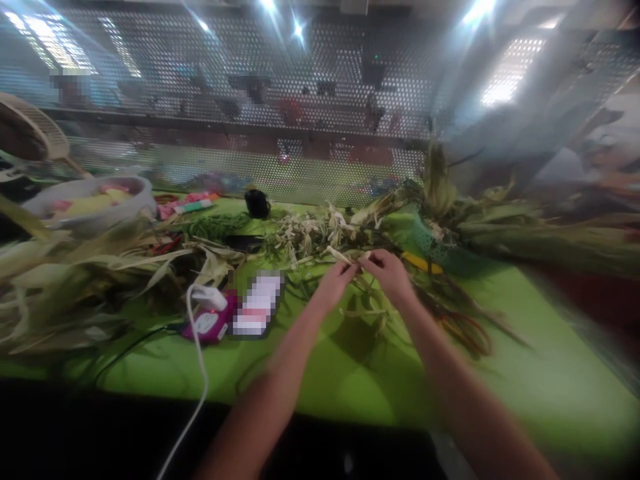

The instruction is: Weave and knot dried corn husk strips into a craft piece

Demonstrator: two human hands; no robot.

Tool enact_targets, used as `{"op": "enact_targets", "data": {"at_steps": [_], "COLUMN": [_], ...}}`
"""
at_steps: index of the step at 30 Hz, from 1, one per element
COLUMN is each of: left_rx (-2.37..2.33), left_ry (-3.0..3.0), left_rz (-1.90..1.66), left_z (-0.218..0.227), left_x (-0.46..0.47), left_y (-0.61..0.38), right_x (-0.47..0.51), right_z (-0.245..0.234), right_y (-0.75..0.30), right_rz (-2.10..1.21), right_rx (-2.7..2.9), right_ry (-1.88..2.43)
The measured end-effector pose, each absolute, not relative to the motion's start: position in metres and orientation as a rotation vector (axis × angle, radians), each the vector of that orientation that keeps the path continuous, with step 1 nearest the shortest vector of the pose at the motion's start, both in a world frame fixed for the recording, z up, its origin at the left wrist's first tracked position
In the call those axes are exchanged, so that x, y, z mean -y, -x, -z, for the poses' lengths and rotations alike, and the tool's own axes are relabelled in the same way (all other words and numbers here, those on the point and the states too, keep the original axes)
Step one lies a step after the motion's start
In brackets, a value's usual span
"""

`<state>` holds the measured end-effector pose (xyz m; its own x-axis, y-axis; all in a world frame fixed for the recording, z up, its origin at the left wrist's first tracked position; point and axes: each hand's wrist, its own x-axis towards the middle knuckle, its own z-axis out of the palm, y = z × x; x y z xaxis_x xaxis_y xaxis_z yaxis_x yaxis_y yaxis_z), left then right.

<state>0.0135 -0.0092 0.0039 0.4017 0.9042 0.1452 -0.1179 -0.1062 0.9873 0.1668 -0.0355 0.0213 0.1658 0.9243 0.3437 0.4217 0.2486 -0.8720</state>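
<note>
My left hand (334,283) and my right hand (390,273) meet above the green table (525,393), fingers pinched together. Between them they hold a pale dried leaf strip (345,257) that sticks out up and to the left of my left fingers. Just beyond the hands lies a heap of dried pale leaves (310,237). More loose strips (367,310) lie on the table under my wrists. The picture is blurred, so the fingertips are not sharp.
A large pile of dried husks (75,280) covers the left side, and another (500,220) the right. A white bowl (90,200), a black cup (257,203), a white charger and cable (200,313), a pink object (210,325), and a perforated screen (300,100) stand behind.
</note>
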Motion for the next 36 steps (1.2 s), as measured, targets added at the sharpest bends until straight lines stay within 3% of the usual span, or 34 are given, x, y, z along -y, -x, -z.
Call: {"op": "enact_targets", "data": {"at_steps": [9, 18, 29, 36], "left_rx": [-0.689, -0.730, -0.614, -0.733], "left_ry": [-1.490, -1.769, -1.652, -1.327], "left_rz": [-0.889, -0.771, -0.731, -1.054], "left_z": [-0.005, -0.002, -0.001, -0.006], "left_x": [0.011, 0.011, 0.023, 0.017], "left_y": [-0.014, -0.015, -0.023, -0.017], "right_x": [0.030, 0.034, 0.025, 0.034], "right_z": [-0.022, -0.039, -0.041, -0.047], "right_y": [-0.172, -0.174, -0.160, -0.167], "right_rz": [-0.583, -0.500, -0.586, -0.563], "right_rx": [1.198, 1.742, 1.394, 1.343], "right_ry": [1.334, 1.262, 1.264, 1.278]}}
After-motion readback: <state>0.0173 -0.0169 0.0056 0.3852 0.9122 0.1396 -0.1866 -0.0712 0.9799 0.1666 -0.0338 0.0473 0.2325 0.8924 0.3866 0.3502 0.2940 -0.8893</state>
